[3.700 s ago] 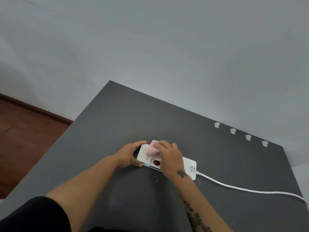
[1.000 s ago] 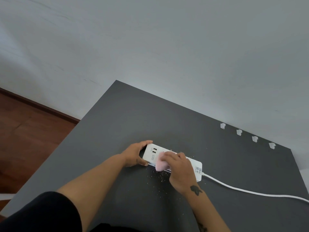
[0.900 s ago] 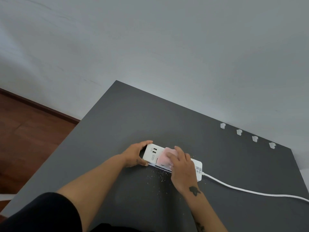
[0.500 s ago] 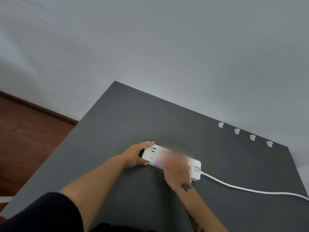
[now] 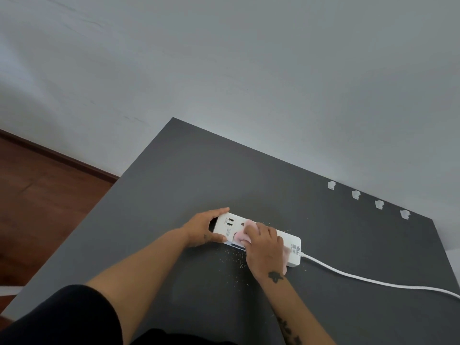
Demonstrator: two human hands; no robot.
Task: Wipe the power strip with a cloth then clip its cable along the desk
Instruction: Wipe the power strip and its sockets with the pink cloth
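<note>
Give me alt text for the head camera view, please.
A right hand presses a pink cloth on a white power strip that the left hand steadies on a dark desk. Its cable trails right; four clips line the far edge.

Fine pale specks [image 5: 234,260] lie scattered just to the near side of the right grip [image 5: 266,247], a few more of them strewn just beyond it and some trailing off to its right. Far beyond both grips rises a plain grey-white wall [image 5: 249,70], bare apart from faint scuffs, filling the upper part of the view. Well off to the left of the left grip [image 5: 202,230] lies a reddish-brown wooden floor [image 5: 37,207], edged where it meets the wall by a dark brown skirting board [image 5: 62,158], and a thin white strip [image 5: 10,290] shows on the floor nearer the viewer.
</note>
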